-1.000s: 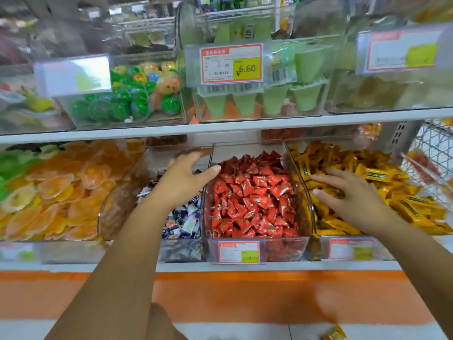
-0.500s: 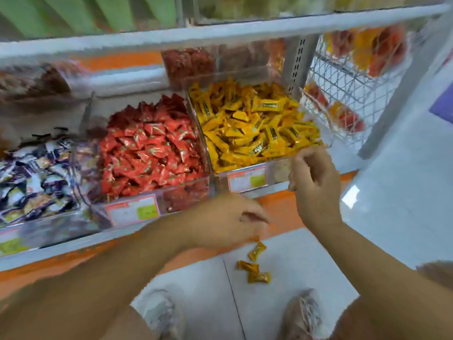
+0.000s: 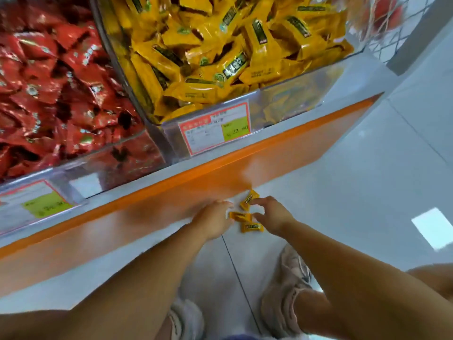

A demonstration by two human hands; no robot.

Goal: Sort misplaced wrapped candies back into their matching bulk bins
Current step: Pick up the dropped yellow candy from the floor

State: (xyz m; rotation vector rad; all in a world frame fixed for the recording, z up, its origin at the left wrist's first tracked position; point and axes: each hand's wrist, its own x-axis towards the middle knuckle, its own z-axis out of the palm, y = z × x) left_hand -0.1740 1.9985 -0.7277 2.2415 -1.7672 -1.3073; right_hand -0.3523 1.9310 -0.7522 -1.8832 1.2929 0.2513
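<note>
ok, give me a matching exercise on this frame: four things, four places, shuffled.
Things
1. red candies
2. binned yellow candies
3. loose yellow candies
4. shoes

Places
A. floor, beneath the forearms
B. floor, between left hand and right hand
C. left bin
D. right bin, beside the wire basket

Pairs: 1-C, 2-D, 3-B, 4-A

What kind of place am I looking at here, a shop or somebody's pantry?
Most likely a shop's bulk candy aisle: clear bins of red candies and yellow candies sit side by side on a shelf, each with a printed price label on its front, above a tiled floor.
</note>
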